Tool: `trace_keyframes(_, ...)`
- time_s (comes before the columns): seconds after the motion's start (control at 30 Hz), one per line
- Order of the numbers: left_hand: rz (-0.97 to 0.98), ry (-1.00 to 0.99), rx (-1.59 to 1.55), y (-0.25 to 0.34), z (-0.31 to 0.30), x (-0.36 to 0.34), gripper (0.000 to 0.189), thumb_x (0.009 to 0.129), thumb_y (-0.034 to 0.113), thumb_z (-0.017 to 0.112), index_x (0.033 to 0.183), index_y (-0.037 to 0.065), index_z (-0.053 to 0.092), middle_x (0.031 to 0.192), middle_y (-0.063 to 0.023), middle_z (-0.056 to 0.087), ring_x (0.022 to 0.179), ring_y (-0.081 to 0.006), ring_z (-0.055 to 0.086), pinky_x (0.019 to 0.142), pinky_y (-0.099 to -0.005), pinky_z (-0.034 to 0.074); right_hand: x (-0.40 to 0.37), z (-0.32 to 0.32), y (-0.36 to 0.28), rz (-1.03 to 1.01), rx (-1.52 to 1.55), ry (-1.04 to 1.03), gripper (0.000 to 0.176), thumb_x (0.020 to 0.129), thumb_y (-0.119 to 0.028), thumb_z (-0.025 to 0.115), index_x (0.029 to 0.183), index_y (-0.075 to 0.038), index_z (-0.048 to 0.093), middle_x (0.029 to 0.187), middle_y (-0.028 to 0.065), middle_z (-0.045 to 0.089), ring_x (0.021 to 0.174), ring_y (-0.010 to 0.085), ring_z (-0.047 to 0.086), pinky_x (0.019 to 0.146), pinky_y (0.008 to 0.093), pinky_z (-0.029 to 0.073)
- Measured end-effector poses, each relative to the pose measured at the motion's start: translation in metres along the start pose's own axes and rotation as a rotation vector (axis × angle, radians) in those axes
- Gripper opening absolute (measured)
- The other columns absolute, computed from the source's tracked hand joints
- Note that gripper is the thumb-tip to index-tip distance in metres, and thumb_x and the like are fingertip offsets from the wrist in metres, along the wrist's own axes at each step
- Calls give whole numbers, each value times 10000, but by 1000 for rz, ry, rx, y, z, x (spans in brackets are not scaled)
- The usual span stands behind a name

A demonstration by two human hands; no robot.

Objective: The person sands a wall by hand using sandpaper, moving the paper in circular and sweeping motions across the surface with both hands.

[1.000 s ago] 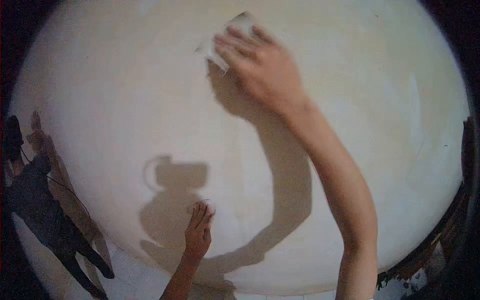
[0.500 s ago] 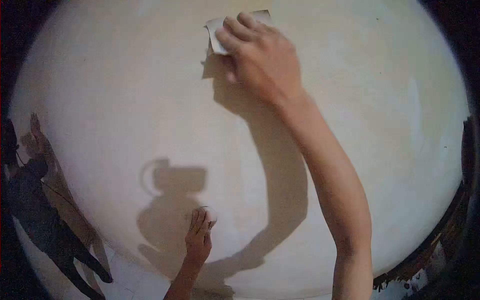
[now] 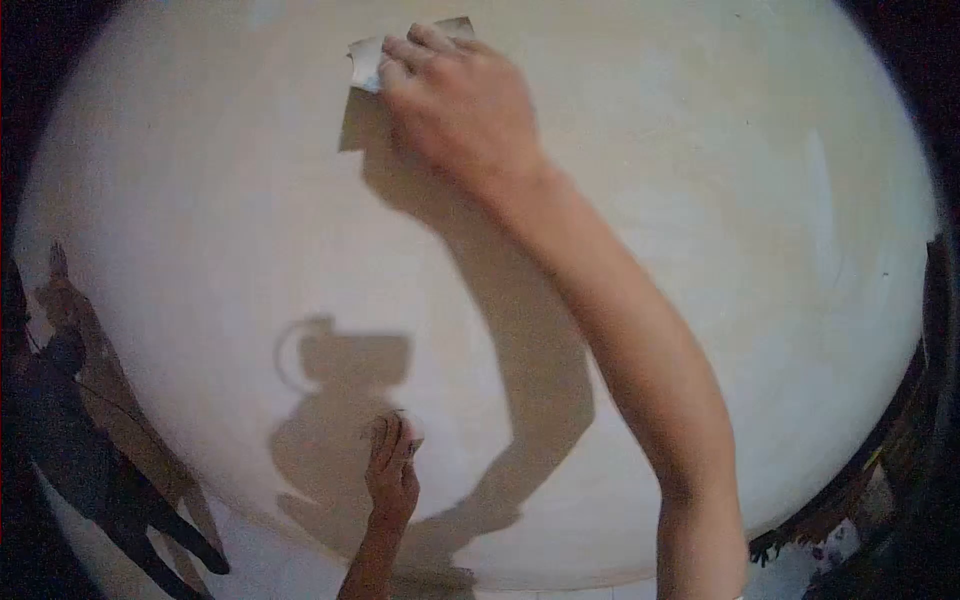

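Note:
High on the pale wall (image 3: 650, 200), my right hand (image 3: 455, 100) presses a sheet of sandpaper (image 3: 366, 64) against the surface. The sheet's pale left part and a darker right corner stick out past my closed fingers. Lower down, near the wall, is my left hand (image 3: 393, 468), its fingers bent around a small pale thing (image 3: 413, 432) too blurred to identify. Shadows of my head, a head-worn device and my right arm fall across the wall between and beside my hands.
Another person (image 3: 85, 440) in dark clothing stands at the left edge, one hand (image 3: 57, 262) raised near the wall. Pale floor (image 3: 270, 560) shows along the bottom. Dark, cluttered items (image 3: 850, 500) lie at lower right.
My right hand has moved left along the wall with the sandpaper. My left hand has shifted only slightly left. The other person's raised hand is slightly lower and further left in view.

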State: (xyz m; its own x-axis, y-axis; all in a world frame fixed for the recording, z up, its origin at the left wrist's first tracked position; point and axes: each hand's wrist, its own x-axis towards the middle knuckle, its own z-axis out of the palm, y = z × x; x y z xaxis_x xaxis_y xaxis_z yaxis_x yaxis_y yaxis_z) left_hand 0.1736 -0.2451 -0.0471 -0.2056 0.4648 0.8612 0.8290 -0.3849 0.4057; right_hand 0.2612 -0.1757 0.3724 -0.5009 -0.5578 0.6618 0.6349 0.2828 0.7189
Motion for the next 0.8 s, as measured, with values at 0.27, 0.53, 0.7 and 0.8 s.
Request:
trace_keyframes(0.27, -23, 2, -6, -99, 5, -13, 359, 962, 119, 398, 1264, -17, 535, 1371, -215, 465, 1303, -404, 396, 1089, -497, 301, -28, 59, -79, 33, 5, -50, 335, 783, -150, 559, 1094, -39, 615, 1149, 104, 635, 1099, 270, 590, 898, 362, 511)
trace_keyframes(0.53, -67, 34, -101, -177, -51, 3, 368, 959, 107, 405, 1281, -34, 514, 1373, -220, 460, 1309, -417, 380, 1106, -492, 271, 36, 96, -106, 289, 68, -23, 203, 724, -184, 605, 891, -75, 638, 994, 115, 635, 946, 307, 610, 724, 408, 542)
trace_keyframes(0.7, -37, 92, -53, -241, -95, 13, 373, 952, 96, 401, 1287, -22, 514, 1378, -215, 455, 1312, -416, 375, 1108, -495, 267, 76, 165, -220, -99, 105, 10, 255, 744, -195, 592, 905, -6, 653, 1110, 140, 633, 1069, 326, 590, 843, 420, 530)
trace_keyframes(0.8, -6, 98, -18, -289, -124, 18, 376, 950, 100, 398, 1285, -22, 515, 1380, -217, 453, 1312, -415, 377, 1106, -499, 268, 107, 187, -231, -91, 122, -53, 294, 763, -192, 581, 989, -11, 635, 1132, 149, 627, 1073, 321, 595, 869, 413, 525)
